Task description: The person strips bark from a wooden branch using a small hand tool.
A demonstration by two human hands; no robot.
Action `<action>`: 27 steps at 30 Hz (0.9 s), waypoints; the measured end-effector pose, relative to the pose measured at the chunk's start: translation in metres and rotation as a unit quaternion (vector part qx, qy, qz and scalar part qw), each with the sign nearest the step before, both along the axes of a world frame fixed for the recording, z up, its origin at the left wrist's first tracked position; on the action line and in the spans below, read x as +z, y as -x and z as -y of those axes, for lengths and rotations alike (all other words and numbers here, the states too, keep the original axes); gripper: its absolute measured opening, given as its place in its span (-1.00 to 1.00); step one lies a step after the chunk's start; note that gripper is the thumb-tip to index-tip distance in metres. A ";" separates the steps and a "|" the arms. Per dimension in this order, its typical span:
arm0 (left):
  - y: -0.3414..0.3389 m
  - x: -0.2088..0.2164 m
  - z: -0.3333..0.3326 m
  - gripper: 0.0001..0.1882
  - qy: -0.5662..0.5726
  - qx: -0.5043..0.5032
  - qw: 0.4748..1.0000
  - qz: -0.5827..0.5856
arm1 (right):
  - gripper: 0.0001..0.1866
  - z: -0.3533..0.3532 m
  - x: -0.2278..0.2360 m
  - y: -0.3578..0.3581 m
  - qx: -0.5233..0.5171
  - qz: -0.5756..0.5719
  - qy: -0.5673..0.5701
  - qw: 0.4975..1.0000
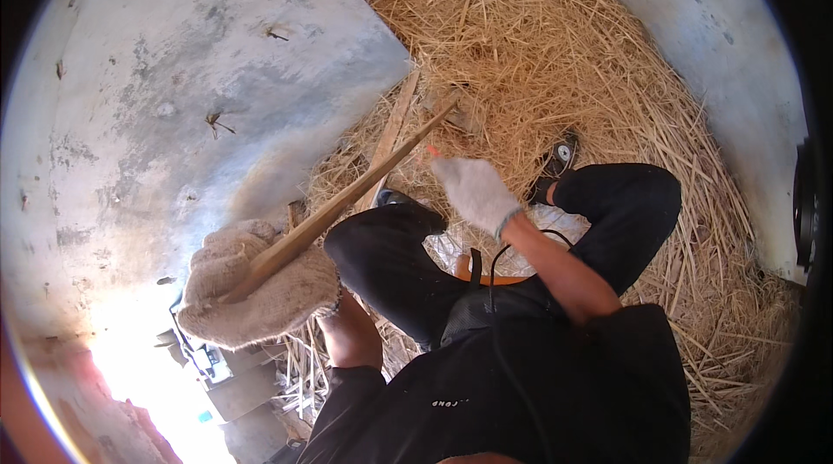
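A long, tapering wooden stick [349, 196] slants up and away to the right. Its thick end lies in my left hand [291, 297], which wears a fuzzy beige work glove and is closed round it. My right hand [475, 193], in a pale glove, is just right of the stick's upper part and apart from it. The right fingers are curled together, and a small orange tip [433, 151] shows at them; the rest of what they hold is hidden. The stick's thin end is over the straw [555, 56].
A stained whitish wall [165, 74] rises close on the left, and another pale wall [720, 22] curves round the right. A narrow board [396, 127] lies on the straw beyond my bent knees. Bright light enters at the lower left.
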State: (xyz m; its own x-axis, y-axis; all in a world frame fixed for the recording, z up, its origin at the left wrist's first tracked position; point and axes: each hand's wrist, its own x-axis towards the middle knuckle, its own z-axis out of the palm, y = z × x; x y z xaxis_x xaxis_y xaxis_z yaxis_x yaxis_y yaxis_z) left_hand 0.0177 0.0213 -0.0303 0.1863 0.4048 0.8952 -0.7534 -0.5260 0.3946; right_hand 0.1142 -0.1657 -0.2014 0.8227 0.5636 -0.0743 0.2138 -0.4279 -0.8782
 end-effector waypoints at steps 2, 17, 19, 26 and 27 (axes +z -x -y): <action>0.009 0.002 -0.010 -0.44 0.000 0.000 1.000 -0.001 | -0.44 0.004 0.016 0.002 0.000 -0.007 -0.053 0.999; 0.011 0.008 -0.035 -0.44 0.020 -0.006 0.999 -0.040 | -0.28 -0.017 0.020 -0.001 0.034 0.000 -0.087 0.996; 0.016 0.007 -0.033 -0.46 0.024 0.024 0.998 -0.053 | -0.27 -0.032 -0.013 -0.005 0.051 -0.003 -0.104 0.993; 0.035 0.009 -0.036 -0.53 0.008 0.108 0.990 -0.086 | -0.14 -0.040 -0.140 -0.078 -0.016 -0.075 0.058 0.995; 0.033 0.007 -0.036 -0.54 0.009 0.108 0.990 -0.090 | -0.12 -0.036 -0.172 -0.091 -0.014 -0.059 0.106 0.993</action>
State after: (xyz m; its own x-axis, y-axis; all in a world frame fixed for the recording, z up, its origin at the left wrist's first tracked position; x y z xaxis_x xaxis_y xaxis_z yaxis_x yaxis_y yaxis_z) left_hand -0.0153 0.0577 -0.0232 0.2500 0.4686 0.8473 -0.5413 -0.6579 0.5236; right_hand 0.2051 -0.1295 -0.3738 0.8157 0.5029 -0.2858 0.1000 -0.6093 -0.7866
